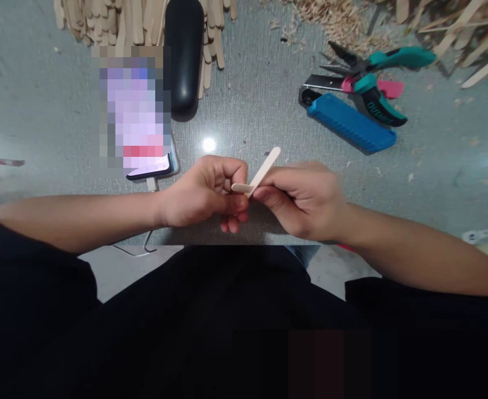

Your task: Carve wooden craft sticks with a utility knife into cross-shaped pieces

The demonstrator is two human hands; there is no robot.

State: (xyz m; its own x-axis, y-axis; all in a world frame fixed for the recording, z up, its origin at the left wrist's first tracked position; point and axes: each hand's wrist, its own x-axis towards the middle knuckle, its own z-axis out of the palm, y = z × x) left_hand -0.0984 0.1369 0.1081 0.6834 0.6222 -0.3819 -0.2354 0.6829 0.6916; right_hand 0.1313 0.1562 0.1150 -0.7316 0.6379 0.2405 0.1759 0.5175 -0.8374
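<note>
I get one view, from the head camera: it looks steeply down, close over the grey textured tabletop [40, 111] and its near edge.

I see two pale, flat wooden sticks with rounded ends. The tilted stick [267, 161] points up and to the right, pinched at its lower end by my right hand [304, 197]. The level stick [239, 188] touches that lower end, held in my left hand [204, 191].
</note>
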